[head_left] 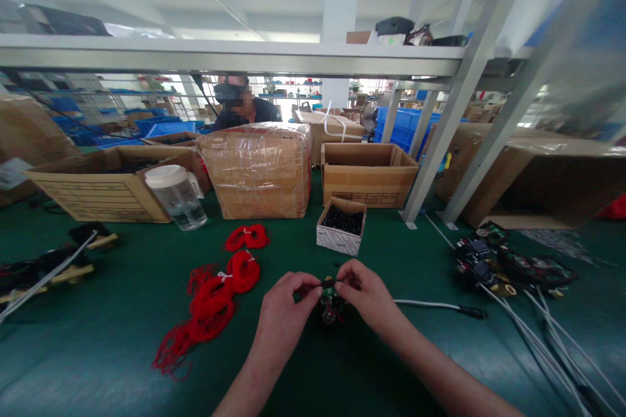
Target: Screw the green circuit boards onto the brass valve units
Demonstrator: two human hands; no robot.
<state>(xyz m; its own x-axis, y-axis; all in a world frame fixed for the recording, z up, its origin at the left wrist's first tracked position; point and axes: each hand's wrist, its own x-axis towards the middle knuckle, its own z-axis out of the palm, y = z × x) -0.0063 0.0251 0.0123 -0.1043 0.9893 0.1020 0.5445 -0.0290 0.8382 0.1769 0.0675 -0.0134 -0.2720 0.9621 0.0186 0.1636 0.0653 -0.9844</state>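
Observation:
Between my two hands is a small black elongated part [328, 283], too small to name closely. My left hand [287, 309] pinches its left end with thumb and forefinger. At the other end, my right hand [364, 288] has its fingertips closed on it as well. Just below the fingers lies a small circuit board assembly [330, 311] with a round component, partly hidden by my hands. A white cable [430, 303] with a black connector [472, 313] runs to the right from behind my right hand. Beyond the hands stands a small carton of black parts [342, 244].
Bundles of red wire [212, 305] lie to the left. More circuit assemblies [489, 260] with white cables are piled at right. Behind stand a lidded plastic jug [176, 199], a taped carton [259, 172] and an open carton [369, 184]. Metal shelf legs [443, 117] rise at right; a person sits opposite.

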